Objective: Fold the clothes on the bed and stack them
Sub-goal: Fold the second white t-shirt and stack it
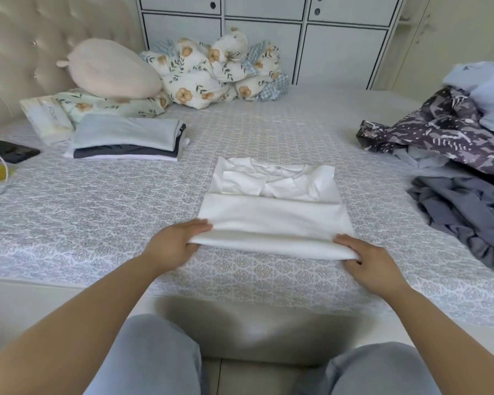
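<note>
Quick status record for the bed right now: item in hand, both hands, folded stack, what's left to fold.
item in hand: white shirt, partly folded, collar end away from the person
left hand: pinches the shirt's near left corner
right hand: pinches the shirt's near right corner
folded stack: far left on the bed, light blue piece on top
left to fold: pile of clothes at the right edge, unfolded
nearby: phone at the left edge

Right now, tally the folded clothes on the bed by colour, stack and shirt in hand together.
Light blue-grey: 1
Dark grey: 1
White, bottom of stack: 1
White shirt gripped by left hand and right hand: 1
Total: 4
</note>
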